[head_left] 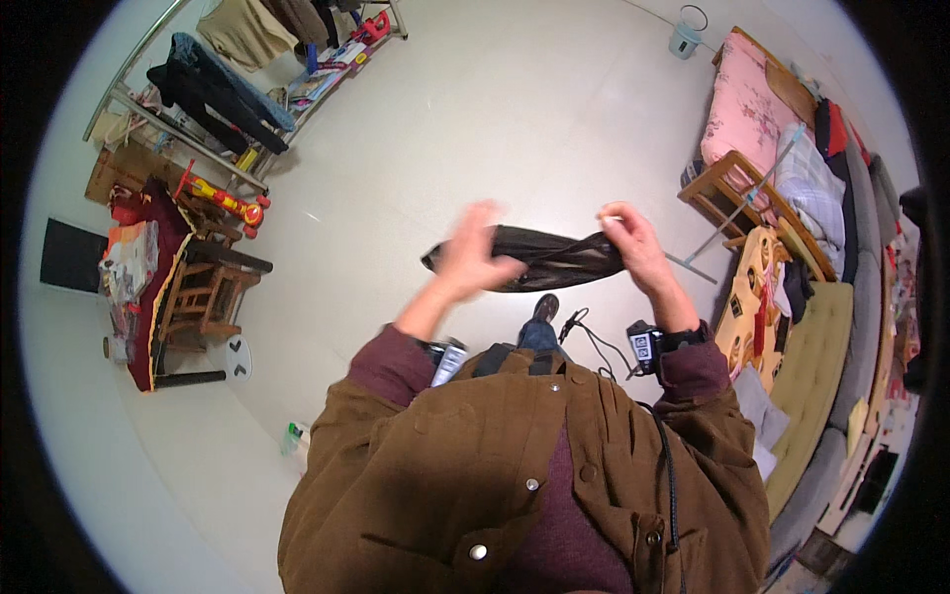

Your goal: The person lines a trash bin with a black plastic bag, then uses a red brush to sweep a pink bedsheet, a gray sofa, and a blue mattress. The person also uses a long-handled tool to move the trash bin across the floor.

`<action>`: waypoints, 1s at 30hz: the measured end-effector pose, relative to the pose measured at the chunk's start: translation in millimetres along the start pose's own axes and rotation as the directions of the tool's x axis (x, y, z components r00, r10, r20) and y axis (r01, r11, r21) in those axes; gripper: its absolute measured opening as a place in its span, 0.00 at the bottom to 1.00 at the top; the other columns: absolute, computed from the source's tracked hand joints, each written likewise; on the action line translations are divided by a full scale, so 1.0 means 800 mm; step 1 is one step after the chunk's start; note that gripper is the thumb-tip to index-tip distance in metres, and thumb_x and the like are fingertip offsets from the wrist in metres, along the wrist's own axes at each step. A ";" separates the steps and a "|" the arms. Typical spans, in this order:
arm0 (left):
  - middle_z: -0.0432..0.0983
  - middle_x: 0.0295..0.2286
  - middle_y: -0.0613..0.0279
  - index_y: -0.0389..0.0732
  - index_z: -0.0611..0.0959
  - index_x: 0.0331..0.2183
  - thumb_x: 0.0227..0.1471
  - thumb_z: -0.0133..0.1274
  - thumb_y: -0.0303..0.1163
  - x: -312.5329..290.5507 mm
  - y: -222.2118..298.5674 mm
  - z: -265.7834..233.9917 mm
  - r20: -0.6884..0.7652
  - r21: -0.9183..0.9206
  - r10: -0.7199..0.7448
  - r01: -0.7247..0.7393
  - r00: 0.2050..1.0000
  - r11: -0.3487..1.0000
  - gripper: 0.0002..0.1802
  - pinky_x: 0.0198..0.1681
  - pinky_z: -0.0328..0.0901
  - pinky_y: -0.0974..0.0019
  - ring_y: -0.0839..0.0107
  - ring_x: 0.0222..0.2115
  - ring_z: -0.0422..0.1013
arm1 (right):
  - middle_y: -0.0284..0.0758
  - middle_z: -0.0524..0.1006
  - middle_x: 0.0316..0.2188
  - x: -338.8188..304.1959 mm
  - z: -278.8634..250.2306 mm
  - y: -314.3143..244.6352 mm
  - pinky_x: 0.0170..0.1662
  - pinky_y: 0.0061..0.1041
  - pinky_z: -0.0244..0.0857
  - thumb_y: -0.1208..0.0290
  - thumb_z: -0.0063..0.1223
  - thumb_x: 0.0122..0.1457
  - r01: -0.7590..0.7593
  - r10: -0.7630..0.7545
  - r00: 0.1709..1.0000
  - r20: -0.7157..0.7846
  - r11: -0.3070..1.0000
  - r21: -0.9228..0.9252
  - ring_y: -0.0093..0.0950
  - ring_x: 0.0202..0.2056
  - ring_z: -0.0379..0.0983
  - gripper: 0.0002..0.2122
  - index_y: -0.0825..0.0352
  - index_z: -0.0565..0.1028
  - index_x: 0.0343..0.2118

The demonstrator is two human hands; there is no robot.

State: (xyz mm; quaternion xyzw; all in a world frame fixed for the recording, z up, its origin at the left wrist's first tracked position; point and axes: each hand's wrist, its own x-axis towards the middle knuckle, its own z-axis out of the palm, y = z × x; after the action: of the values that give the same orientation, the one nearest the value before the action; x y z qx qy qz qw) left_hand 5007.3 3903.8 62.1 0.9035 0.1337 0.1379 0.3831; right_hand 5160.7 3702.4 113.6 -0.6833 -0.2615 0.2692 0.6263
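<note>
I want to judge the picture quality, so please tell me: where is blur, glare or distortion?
All in the head view: left hand motion-blurred; right hand, holding black material, looks sharper; soft sheen on the pale floor; straight edges bend toward the dark rim.

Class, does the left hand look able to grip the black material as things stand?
Probably yes: the open left hand, though blurred, is at the black material, with nothing visible between them; the right hand holds its right end.

Sheer black material [559, 262], creased, sideways, midair
</note>
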 end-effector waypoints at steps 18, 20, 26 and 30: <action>0.72 0.33 0.52 0.43 0.70 0.37 0.45 0.43 0.30 0.485 -0.182 0.055 0.238 0.716 -0.376 0.100 0.895 0.691 0.13 0.35 0.63 0.56 0.57 0.37 0.68 | 0.28 0.68 0.12 0.295 -0.326 0.251 0.15 0.20 0.56 0.68 0.55 0.44 -0.330 0.293 0.935 -0.199 0.924 -0.191 0.19 0.13 0.62 0.07 0.65 0.72 0.19; 0.73 0.27 0.52 0.42 0.70 0.36 0.45 0.44 0.30 0.513 -0.242 0.085 0.306 0.684 -0.362 0.061 0.881 0.727 0.12 0.28 0.65 0.55 0.56 0.29 0.72 | 0.27 0.66 0.11 0.335 -0.332 0.291 0.11 0.19 0.50 0.67 0.54 0.45 -0.593 0.571 0.762 -0.305 0.805 0.024 0.18 0.11 0.58 0.07 0.63 0.72 0.19; 0.70 0.22 0.57 0.37 0.74 0.30 0.47 0.42 0.30 0.812 -0.142 0.060 0.028 -0.559 -0.561 0.478 0.827 0.677 0.09 0.22 0.62 0.64 0.69 0.20 0.65 | 0.36 0.72 0.25 0.603 -0.348 -0.006 0.34 0.34 0.62 0.61 0.48 0.49 -0.367 0.132 0.912 -0.388 0.683 -0.632 0.31 0.29 0.67 0.13 0.68 0.71 0.29; 0.68 0.22 0.63 0.34 0.74 0.34 0.43 0.40 0.20 0.981 0.008 -0.138 -0.766 -0.202 0.155 -0.462 0.624 0.863 0.12 0.21 0.57 0.72 0.77 0.19 0.61 | 0.38 0.74 0.29 0.650 -0.411 -0.257 0.34 0.28 0.63 0.68 0.44 0.53 0.334 -0.908 0.368 -0.202 0.331 -0.882 0.33 0.29 0.70 0.11 0.67 0.71 0.37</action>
State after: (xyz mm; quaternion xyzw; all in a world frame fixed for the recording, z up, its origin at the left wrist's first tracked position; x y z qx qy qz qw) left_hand 5696.0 4244.5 255.7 0.6898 0.0844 0.5724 0.4352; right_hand 5758.9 3845.0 321.2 -0.7301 -0.3571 -0.4236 0.4000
